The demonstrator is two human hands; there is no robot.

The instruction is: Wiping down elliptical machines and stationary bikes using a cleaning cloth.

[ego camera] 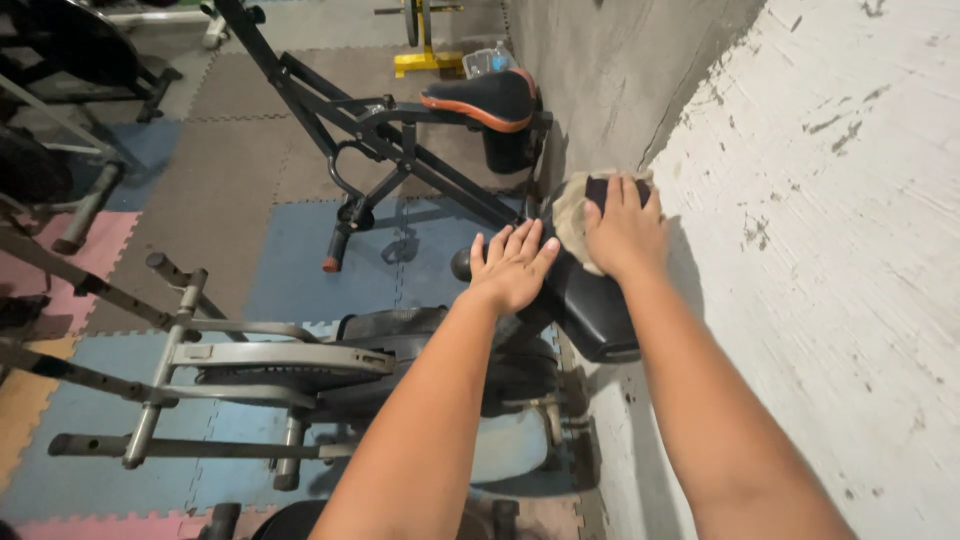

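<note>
We've got our right hand [625,232] pressing a beige cloth [572,215] flat on the black console [590,300]; left hand [512,265] spread open beside it, mid-wipe we'd guess.

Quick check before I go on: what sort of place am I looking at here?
Most likely a small gym: an exercise bike with a black and orange saddle, an elliptical-type machine, and interlocking foam floor mats.
</note>
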